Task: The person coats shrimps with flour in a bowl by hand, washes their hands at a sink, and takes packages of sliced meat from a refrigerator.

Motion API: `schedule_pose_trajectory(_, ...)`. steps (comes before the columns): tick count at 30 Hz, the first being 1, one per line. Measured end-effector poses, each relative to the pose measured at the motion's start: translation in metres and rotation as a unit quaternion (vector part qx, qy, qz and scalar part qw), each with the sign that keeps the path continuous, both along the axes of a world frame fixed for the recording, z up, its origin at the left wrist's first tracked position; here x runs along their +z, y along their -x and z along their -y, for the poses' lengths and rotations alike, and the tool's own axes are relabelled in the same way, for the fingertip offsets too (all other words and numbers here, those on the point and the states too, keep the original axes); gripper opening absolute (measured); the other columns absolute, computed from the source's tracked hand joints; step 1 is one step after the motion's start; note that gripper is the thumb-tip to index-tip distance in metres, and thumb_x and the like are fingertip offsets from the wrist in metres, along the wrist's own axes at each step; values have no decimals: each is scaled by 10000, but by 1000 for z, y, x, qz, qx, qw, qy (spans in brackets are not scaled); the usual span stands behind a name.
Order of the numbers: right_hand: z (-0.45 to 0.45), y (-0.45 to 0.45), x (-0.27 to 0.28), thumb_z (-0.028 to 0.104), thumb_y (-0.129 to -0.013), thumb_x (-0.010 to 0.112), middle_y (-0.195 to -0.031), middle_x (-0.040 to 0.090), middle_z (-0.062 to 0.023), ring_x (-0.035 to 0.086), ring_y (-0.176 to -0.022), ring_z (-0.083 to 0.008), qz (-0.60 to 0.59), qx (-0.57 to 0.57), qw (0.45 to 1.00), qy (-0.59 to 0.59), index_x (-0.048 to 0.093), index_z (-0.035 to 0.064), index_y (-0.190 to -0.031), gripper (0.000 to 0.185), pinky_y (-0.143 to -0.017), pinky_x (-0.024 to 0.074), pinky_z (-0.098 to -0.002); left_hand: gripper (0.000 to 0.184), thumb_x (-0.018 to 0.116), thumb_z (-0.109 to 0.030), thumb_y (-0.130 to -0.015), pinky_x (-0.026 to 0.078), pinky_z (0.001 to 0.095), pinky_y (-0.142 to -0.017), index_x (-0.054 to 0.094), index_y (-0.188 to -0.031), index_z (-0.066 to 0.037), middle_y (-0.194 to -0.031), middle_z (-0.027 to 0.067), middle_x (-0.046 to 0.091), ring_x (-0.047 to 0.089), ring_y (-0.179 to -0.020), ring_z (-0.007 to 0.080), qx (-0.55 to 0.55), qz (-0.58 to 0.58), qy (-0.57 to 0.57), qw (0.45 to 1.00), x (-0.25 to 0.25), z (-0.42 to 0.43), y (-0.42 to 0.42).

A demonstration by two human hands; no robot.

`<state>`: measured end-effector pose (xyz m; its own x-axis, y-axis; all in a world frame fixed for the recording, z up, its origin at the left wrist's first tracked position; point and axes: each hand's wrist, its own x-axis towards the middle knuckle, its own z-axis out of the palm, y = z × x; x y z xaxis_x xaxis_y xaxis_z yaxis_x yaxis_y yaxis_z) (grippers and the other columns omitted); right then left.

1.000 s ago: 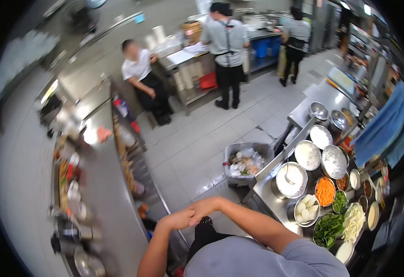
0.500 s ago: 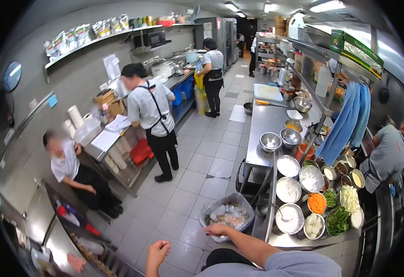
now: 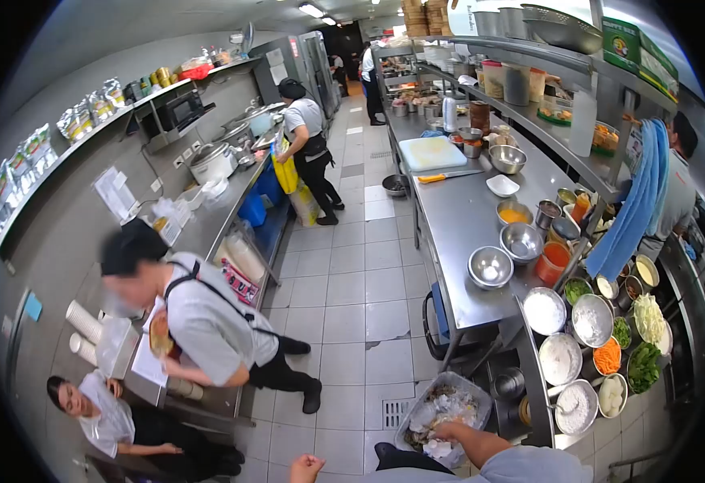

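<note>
My left hand is at the bottom edge, fingers curled, with nothing visible in it. To its right, my right hand shows over the grey waste bin, which holds mixed scraps and plastic; its fingers blend into the contents and are hard to make out. Right of the bin stand metal bowls of white powder, shredded carrot, leafy greens and pale chunks.
A co-worker leans at the left counter, another person sits below, and a third holds a yellow bag. The steel table carries an orange-handled knife and bowls. A floor drain lies left of the bin.
My hands were clasped, then came apart; my right hand is now over the bin. The view has turned along the aisle. The nearest co-worker now leans over the left counter.
</note>
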<state>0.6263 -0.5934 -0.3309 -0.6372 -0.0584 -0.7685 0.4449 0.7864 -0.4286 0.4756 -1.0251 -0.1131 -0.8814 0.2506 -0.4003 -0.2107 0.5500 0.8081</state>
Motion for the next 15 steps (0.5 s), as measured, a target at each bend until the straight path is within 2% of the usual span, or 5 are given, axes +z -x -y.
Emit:
schedule_pose_trajectory(1,-3,26,-8,523,-890,533,-804,701,-129,669,-699,-286,48,61,997,8,740,73,-863,497,-628,535,-423,150,742,-131,-820,422,237,-520,613,-835,-58,-692,-14,573,512,-589,67,5,46,23,999,-7,-2,8)
schedule_pose_trajectory(3,-19,94,-11,459,-909,537,-781,698,-86,659,-631,-234,-286,167,943,41,721,81,-955,424,-552,527,-390,123,728,-115,-822,431,239,-526,633,-877,-60,-710,-8,585,524,-597,71,-35,43,-6,998,-7,-36,42)
schedule_pose_trajectory(6,-19,199,37,404,-911,569,-747,683,-71,629,-613,-205,-156,-105,971,147,683,76,-978,354,-577,514,-357,114,695,-92,-822,439,249,-525,663,-928,-65,-741,2,593,534,-593,84,-103,16,-55,993,-9,-99,113)
schedule_pose_trajectory(8,2,247,156,431,-909,507,-824,678,-192,652,-776,-339,-230,-174,950,121,674,40,-852,429,-700,508,-442,119,676,-87,-820,437,257,-517,673,-937,-68,-753,6,590,533,-580,93,-139,11,-78,987,-12,-137,162)
schedule_pose_trajectory(15,-34,352,156,590,-936,452,-828,671,-198,634,-778,-378,-345,-109,932,14,662,35,-780,614,-738,486,-459,214,654,-126,-876,411,258,-445,631,-1075,-52,-798,37,618,550,-527,122,-58,158,-132,977,-71,-187,334)
